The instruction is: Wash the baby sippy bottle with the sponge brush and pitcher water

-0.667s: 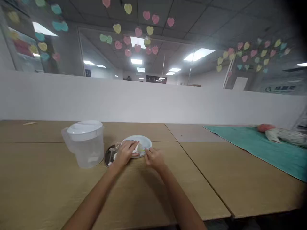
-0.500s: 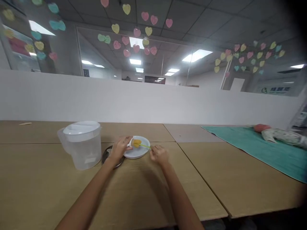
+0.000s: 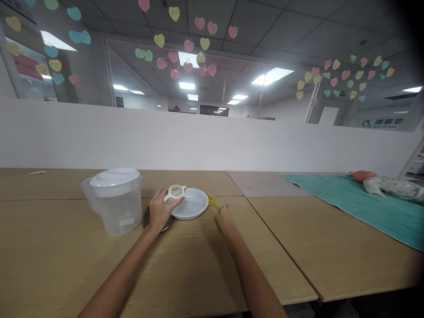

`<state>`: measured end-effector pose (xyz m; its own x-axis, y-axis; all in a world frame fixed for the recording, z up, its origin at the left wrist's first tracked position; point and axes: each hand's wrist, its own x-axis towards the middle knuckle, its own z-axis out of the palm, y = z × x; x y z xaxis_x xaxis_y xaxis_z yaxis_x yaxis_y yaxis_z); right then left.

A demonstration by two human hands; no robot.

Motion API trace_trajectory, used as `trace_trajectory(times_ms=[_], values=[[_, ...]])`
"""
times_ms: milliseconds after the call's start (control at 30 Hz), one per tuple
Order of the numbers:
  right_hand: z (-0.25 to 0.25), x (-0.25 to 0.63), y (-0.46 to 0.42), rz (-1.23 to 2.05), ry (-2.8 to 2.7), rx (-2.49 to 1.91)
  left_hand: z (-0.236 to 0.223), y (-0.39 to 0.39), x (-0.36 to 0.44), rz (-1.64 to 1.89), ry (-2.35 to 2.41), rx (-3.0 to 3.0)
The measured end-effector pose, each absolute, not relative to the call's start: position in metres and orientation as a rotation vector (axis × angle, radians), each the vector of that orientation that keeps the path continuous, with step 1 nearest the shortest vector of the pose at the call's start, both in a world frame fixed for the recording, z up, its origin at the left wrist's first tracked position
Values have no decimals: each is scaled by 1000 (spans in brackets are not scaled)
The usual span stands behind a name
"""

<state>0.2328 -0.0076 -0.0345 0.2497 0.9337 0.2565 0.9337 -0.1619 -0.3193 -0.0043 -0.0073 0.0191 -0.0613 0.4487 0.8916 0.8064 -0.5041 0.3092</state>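
My left hand (image 3: 161, 210) grips a small white ring-shaped piece (image 3: 175, 191) with a tab on each side and holds it up above the left rim of a white plate (image 3: 190, 215). To the plate's right, my right hand (image 3: 227, 217) is closed on the thin green stem of a yellow-headed stick (image 3: 211, 199); whether it is a brush or a flower I cannot tell. The yellow head is apart from the white piece, by the plate's right rim. Under my left wrist lies a round dark metal dish (image 3: 168, 224), partly hidden.
A clear plastic pitcher (image 3: 121, 212) with a white lid stands left of the dish. A thin pale strip (image 3: 37, 172) lies at the back left. On the right, a green cloth (image 3: 344, 201) carries a patterned bundle (image 3: 395, 187) and a reddish item (image 3: 363, 176). A low white wall (image 3: 212, 143) runs behind the table.
The yellow head has come away from the white piece, moving right with my right hand. My left hand has turned the white piece so its round opening shows.
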Motion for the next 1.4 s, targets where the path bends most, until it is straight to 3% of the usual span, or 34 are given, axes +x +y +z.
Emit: trace_trajectory(times_ms=[333, 667, 833, 933, 1167, 1400], values=[[-42, 230, -7, 59, -1823, -2169, -31, -41, 15, -1371, -977, -2253], [-42, 229, -8, 67, -1754, -2071, -37, -31, 4, -1328, -1286, -2406], [-39, 223, -11, -12, -1657, -1731, -29, -30, -12, -1349, -1219, -2479], [-39, 218, -14, 17, -1767, -1589, -25, -25, -29, -1476, -1464, -2225], [-45, 214, -11, -8, -1882, -1527, -26, -11, -58, -700, -2243, -1891], [-40, 211, -14, 59, -1810, -1440, -30, -5, -59, -514, -2291, -1983]])
